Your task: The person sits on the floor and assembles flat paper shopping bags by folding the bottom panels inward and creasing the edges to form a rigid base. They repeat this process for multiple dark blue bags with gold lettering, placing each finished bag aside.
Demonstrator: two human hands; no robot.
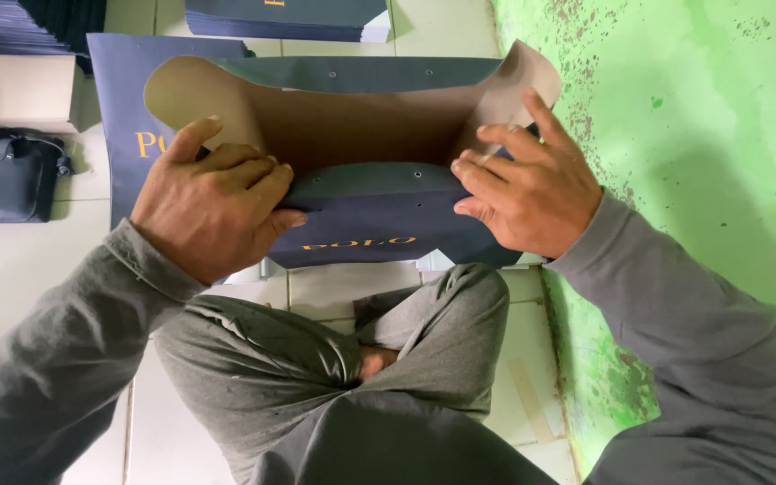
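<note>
White tiled floor carries everything, w/ a green flecked wall close on the person's right. The person sits cross-legged in grey trousers, so the work sits right in front of the knees, within easy reach.

The navy paper bag stands open-mouthed toward the camera, brown inside showing, punched holes along the top edges; a flat navy bag lies under/behind it, and more flat stacks wait farther back.

Left hand is clamped over the bag's near-left top corner, fingers curled on the rim (prob. to keep that fold square). Right hand pinches the near-right corner, forefinger raised along the side flap. Hands well apart, one per corner.

Small dark pouch sits aside at far left, clear of the work.
</note>
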